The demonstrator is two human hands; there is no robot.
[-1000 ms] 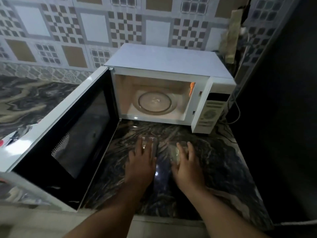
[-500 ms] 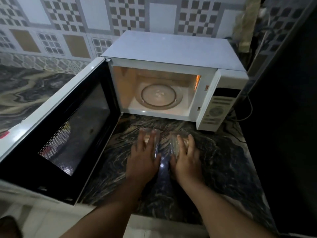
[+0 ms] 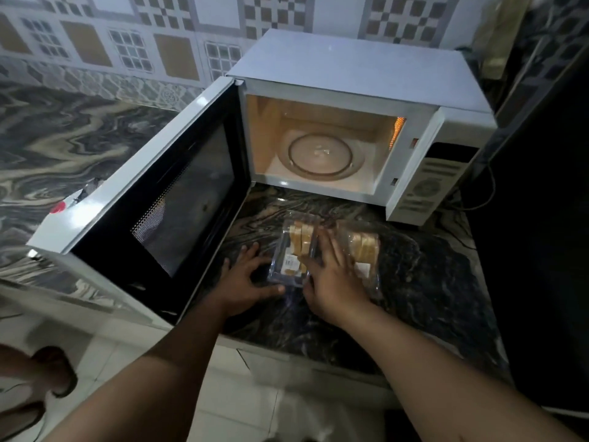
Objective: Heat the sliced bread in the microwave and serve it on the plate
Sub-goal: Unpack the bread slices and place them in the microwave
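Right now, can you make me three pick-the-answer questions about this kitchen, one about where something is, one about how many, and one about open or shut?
1. Where are the bread packs?
A. inside the microwave
B. on the counter before the microwave
C. on top of the microwave

2. How many clear bread packs are there?
A. one
B. two
C. four

3. How is the microwave door?
A. swung open
B. shut
C. missing

Answers:
1 B, they lie on the dark counter under the hands, and the turntable is bare.
2 B, one sits by the left hand, one beyond the right hand.
3 A, the lit inside of the microwave shows.
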